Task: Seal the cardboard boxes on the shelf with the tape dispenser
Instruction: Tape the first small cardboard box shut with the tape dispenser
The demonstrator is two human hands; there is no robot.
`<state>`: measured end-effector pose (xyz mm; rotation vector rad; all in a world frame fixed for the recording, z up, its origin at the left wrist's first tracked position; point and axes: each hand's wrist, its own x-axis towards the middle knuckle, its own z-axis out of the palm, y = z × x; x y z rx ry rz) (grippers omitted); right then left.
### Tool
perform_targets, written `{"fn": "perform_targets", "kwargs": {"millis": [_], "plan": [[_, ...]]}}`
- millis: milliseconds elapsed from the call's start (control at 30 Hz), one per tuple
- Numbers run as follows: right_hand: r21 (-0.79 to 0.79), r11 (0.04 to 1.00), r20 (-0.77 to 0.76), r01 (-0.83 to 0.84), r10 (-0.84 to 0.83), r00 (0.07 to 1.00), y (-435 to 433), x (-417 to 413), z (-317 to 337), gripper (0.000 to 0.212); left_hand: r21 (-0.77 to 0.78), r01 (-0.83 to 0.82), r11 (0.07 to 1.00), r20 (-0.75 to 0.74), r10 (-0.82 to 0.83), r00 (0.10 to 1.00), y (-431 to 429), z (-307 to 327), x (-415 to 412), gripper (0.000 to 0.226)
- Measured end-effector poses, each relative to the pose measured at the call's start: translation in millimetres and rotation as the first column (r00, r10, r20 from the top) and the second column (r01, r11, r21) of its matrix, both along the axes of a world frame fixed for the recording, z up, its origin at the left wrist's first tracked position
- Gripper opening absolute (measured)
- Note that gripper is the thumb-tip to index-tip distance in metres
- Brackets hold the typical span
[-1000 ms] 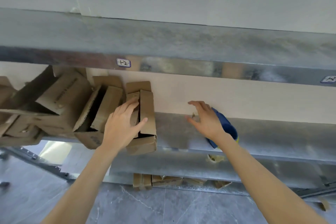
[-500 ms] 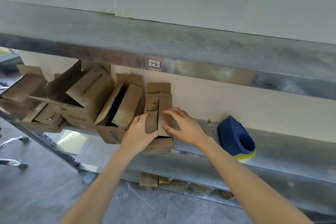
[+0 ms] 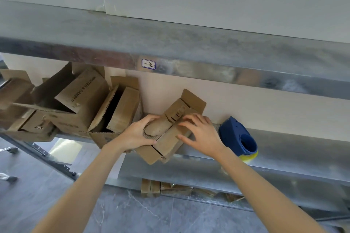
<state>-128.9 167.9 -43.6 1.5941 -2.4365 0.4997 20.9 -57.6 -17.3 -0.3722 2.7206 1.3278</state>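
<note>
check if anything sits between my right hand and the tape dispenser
Nothing visible does. The right hand presses on the small box, which the left hand grips. The tape dispenser stands on the shelf just to the right of that hand, close beside its wrist.

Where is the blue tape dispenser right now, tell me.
In the head view, the blue tape dispenser sits right of centre on the metal shelf. It is against the back wall, just right of the right hand that rests on the small cardboard box.

The right hand (image 3: 201, 136) is covering part of the tape dispenser (image 3: 235, 135); the leftmost cardboard box (image 3: 14, 91) is running off the left edge.
</note>
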Motion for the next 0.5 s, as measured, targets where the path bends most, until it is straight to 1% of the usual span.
{"fn": "perform_targets", "kwargs": {"millis": [100,167,200,267,333,400,467,500], "plan": [[0.054,0.998,0.048,-0.017,0.014,0.999,14.4,-3.7,0.8,0.054,-0.076,0.105,0.992,0.026,-0.104,0.994,-4.7,6.5,-12.9,0.084],[0.096,0.995,0.011,-0.01,0.009,1.0,23.0,-3.2,-3.9,0.054,-0.187,0.131,0.974,0.032,-0.127,0.991,-7.1,11.9,-20.3,0.082],[0.11,0.994,-0.009,-0.001,0.002,1.0,26.5,-2.7,-6.9,0.053,-0.263,0.123,0.957,0.026,-0.12,0.992,-7.9,14.6,-23.0,0.079],[0.114,0.993,-0.05,0.028,-0.023,0.998,31.2,-1.6,-11.9,0.05,-0.401,0.055,0.914,-0.02,-0.069,0.997,-7.5,18.9,-26.5,0.07],[0.073,0.995,-0.112,0.069,-0.06,0.992,32.6,-0.6,-16.2,0.043,-0.464,-0.047,0.884,-0.102,0.0,0.995,-4.0,18.8,-27.3,0.061],[0.018,0.994,-0.162,0.11,-0.106,0.981,31.5,0.5,-19.3,0.037,-0.438,-0.173,0.882,-0.194,0.095,0.976,0.3,13.0,-25.8,0.059],[-0.006,0.99,-0.188,0.143,-0.142,0.972,30.8,3.0,-21.3,0.037,-0.349,-0.321,0.88,-0.281,0.228,0.932,6.5,4.0,-23.8,0.071],[-0.01,0.988,-0.202,0.154,-0.153,0.967,30.3,4.7,-21.9,0.037,-0.28,-0.394,0.875,-0.325,0.3,0.897,10.2,-0.2,-23.1,0.078]]}}
